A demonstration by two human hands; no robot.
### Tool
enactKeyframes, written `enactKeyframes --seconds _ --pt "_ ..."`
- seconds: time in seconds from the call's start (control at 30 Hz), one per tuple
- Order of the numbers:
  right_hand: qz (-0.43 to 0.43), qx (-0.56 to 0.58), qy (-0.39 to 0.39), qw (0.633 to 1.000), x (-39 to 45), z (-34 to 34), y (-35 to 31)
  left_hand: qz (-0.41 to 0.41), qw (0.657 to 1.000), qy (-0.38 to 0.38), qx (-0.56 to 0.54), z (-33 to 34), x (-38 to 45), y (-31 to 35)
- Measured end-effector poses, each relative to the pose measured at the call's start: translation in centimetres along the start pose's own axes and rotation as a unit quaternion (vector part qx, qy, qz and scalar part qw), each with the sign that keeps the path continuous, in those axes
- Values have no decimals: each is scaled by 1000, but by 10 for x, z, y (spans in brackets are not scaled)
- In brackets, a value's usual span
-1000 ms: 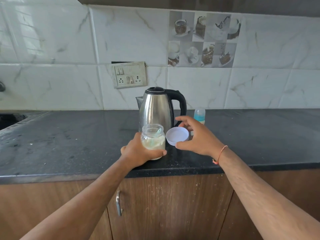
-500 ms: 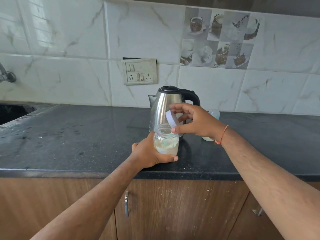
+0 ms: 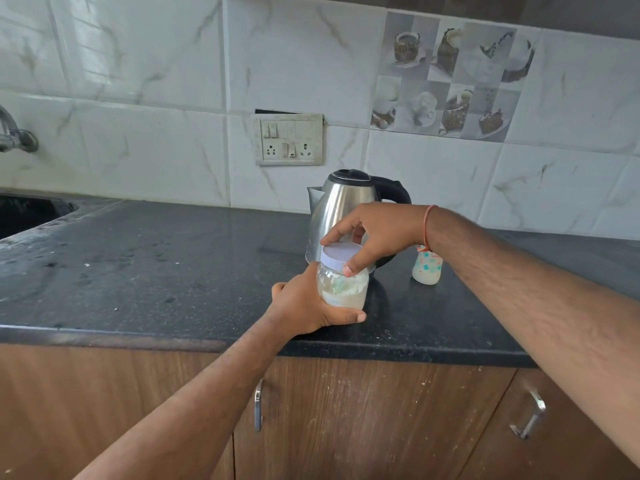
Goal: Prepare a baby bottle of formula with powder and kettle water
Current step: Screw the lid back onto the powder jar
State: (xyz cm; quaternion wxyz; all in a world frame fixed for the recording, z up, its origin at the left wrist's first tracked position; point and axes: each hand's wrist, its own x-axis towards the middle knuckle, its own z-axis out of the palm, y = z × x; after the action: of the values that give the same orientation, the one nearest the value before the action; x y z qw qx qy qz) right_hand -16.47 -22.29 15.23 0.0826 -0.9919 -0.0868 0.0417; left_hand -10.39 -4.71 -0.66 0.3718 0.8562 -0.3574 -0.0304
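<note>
A clear jar of white powder (image 3: 343, 289) stands near the counter's front edge, with a greenish scoop showing inside. My left hand (image 3: 304, 306) wraps around its lower half. A white lid (image 3: 341, 253) sits on the jar's mouth, and my right hand (image 3: 377, 237) grips that lid from above with thumb and fingers. Right behind the jar stands a steel kettle (image 3: 341, 202) with a black handle and lid. A small baby bottle (image 3: 426, 270) with coloured print stands to the right of the kettle, its top hidden by my right wrist.
The black stone counter (image 3: 156, 271) runs left to a sink (image 3: 24, 213) with a tap (image 3: 14, 133) above it. A wall socket plate (image 3: 289, 139) sits above the kettle. Wooden cabinet doors with metal handles (image 3: 258, 405) lie below the counter edge.
My right hand carried the white lid from beside the jar up and onto the jar's mouth. My left hand kept hold of the jar. The camera view shifted left and closer.
</note>
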Motion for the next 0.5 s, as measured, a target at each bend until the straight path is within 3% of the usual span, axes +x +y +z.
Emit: enactKeyframes --seconds 0.27,0.5 --pt "19 -10 27 999 -5 4 -8 -9 1000 3 10 1 1 -1" --pt "71 -127 70 987 -12 17 -15 -11 1000 13 5 2 1 -2"
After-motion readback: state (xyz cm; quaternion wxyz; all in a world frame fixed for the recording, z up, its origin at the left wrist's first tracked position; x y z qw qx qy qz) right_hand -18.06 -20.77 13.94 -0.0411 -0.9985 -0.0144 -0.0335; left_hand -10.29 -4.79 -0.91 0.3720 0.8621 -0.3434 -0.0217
